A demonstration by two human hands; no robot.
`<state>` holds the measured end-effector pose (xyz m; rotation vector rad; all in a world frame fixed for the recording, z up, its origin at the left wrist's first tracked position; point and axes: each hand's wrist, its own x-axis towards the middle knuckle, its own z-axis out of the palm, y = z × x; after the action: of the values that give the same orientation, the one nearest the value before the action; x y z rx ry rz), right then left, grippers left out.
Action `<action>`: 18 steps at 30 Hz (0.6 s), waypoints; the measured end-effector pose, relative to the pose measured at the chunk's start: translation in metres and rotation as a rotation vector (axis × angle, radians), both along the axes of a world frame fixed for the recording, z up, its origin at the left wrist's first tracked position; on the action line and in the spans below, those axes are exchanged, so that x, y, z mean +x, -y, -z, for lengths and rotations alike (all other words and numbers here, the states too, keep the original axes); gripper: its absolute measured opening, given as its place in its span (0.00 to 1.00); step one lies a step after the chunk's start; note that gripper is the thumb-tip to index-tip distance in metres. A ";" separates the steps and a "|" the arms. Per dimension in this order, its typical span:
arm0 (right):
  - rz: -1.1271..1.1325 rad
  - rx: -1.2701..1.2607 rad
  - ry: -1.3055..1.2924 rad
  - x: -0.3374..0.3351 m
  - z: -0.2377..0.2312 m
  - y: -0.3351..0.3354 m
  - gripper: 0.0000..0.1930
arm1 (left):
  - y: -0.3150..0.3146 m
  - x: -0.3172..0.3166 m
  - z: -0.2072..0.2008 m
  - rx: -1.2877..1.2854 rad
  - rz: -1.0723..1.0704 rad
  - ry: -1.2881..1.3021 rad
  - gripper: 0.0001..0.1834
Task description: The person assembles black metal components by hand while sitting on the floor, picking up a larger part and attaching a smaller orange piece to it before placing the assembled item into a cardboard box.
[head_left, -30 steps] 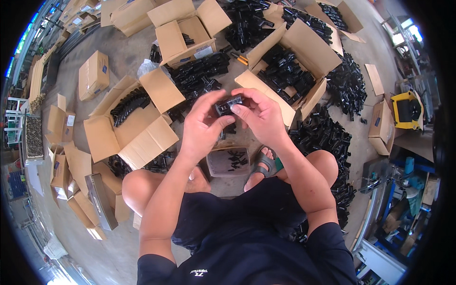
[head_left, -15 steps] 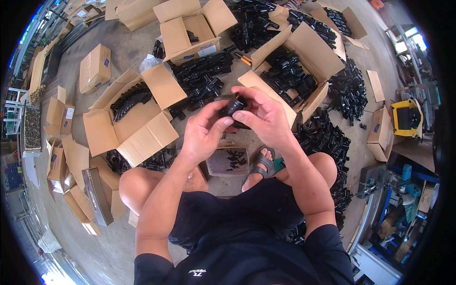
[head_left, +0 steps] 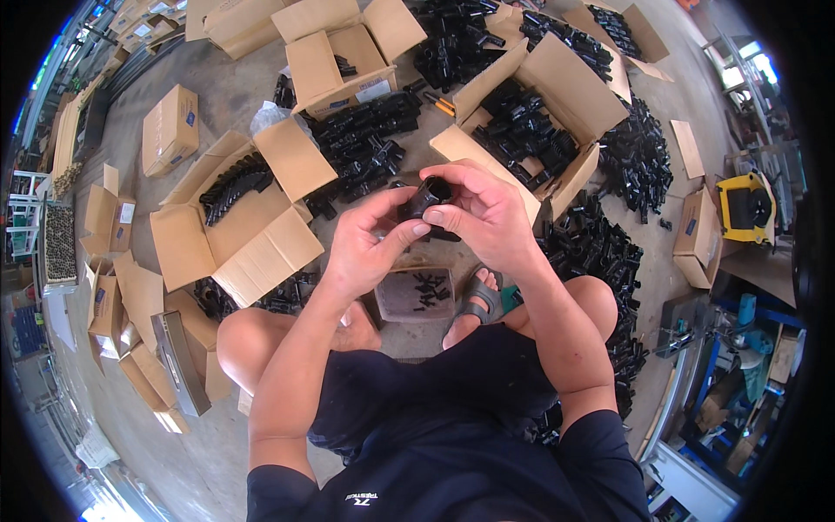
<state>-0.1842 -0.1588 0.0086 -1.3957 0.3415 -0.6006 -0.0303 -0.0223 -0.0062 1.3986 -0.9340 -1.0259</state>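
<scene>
Between both hands, above the gap between my knees, is a black tubular part with its round open end tipped up. My left hand closes on its left side, thumb along the near edge. On the other side my right hand grips it with thumb and curled fingers. The fingers cover much of its lower part. Beneath the hands, a grey plastic bin on the floor holds several small black pieces.
An open carton at left holds a row of black parts. Another carton at right is filled with similar ones. Heaps of black parts lie right and ahead. A yellow-and-black device stands far right. Orange-handled tools lie between cartons.
The black part has turned slightly, so its open end now faces up more toward me. Both hands keep hold of it in nearly the same place. The view has shifted a little.
</scene>
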 end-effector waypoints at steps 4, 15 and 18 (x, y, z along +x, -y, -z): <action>-0.007 0.047 0.049 0.000 0.007 0.000 0.19 | 0.004 -0.004 -0.005 -0.047 -0.035 -0.071 0.24; 0.029 0.188 0.021 0.009 0.016 -0.006 0.19 | 0.002 -0.006 -0.008 0.007 -0.137 -0.205 0.20; 0.034 0.189 0.003 0.012 0.022 -0.011 0.19 | -0.003 0.000 -0.007 0.033 -0.094 -0.147 0.20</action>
<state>-0.1725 -0.1483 -0.0132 -1.2093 0.4097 -0.5827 -0.0303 -0.0196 0.0012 1.3620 -0.7399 -1.0619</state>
